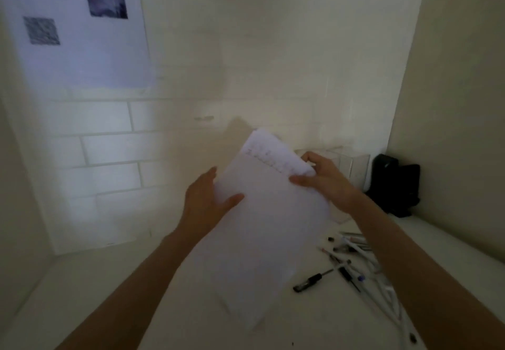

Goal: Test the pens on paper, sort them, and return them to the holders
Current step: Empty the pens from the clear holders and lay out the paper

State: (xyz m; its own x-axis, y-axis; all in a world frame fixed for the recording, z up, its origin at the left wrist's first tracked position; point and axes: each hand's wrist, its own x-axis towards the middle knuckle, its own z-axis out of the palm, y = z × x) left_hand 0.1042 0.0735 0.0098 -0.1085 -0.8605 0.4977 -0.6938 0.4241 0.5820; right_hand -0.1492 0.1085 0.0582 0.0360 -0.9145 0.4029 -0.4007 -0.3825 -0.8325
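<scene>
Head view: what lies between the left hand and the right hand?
Only the paper: the left hand grips its left edge, the right hand its upper right edge. The head view shows this, somewhat blurred.

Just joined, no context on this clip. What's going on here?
A person is holding up a sheet of paper over a white desk with both hands. The left hand grips its left edge and the right hand pinches it near the top, where there are faint marks. A loose pile of pens lies on the desk to the right. The clear holders stand behind the right hand, and none of the pens visible are in them yet.
</scene>
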